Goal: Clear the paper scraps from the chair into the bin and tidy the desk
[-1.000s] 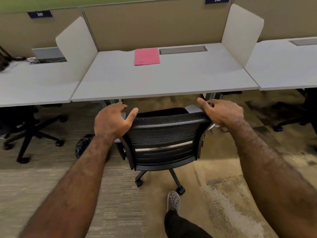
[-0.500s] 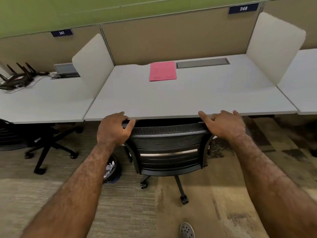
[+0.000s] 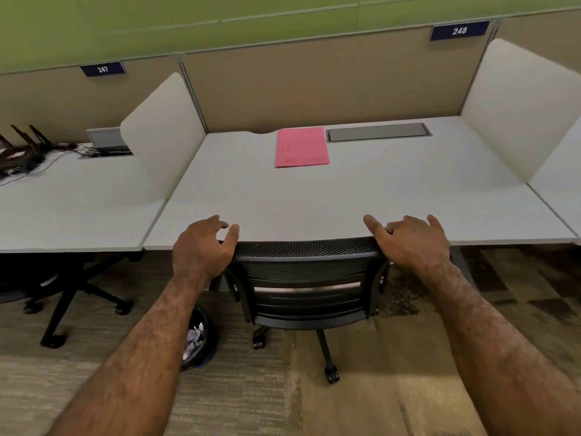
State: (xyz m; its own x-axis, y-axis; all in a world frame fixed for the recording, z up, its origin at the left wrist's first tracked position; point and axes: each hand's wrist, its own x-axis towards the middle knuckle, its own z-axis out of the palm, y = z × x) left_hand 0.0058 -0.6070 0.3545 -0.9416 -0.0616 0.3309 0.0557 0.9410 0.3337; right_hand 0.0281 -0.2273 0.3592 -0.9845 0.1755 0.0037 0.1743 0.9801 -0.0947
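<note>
The black mesh chair (image 3: 308, 278) stands pushed in, its backrest top against the front edge of the white desk (image 3: 345, 196); its seat is hidden under the desk. My left hand (image 3: 204, 247) rests on the backrest's top left corner, fingers loose and apart. My right hand (image 3: 412, 240) lies on the top right corner with its fingers spread over the desk edge. A pink folder (image 3: 301, 147) lies flat at the back of the desk. Left of the chair, a black bin (image 3: 198, 341) on the floor holds crumpled paper, partly hidden by my left forearm.
White dividers (image 3: 163, 127) stand at both sides of the desk. The neighbouring desk on the left carries a router (image 3: 19, 152) and cables, with another office chair's base (image 3: 66, 297) beneath it. A grey cable cover (image 3: 377, 132) sits at the desk's back right.
The chair has rolled forward until its backrest meets the desk edge. Both hands went with it, and their fingers have loosened from the backrest. The view has moved closer to the desk.
</note>
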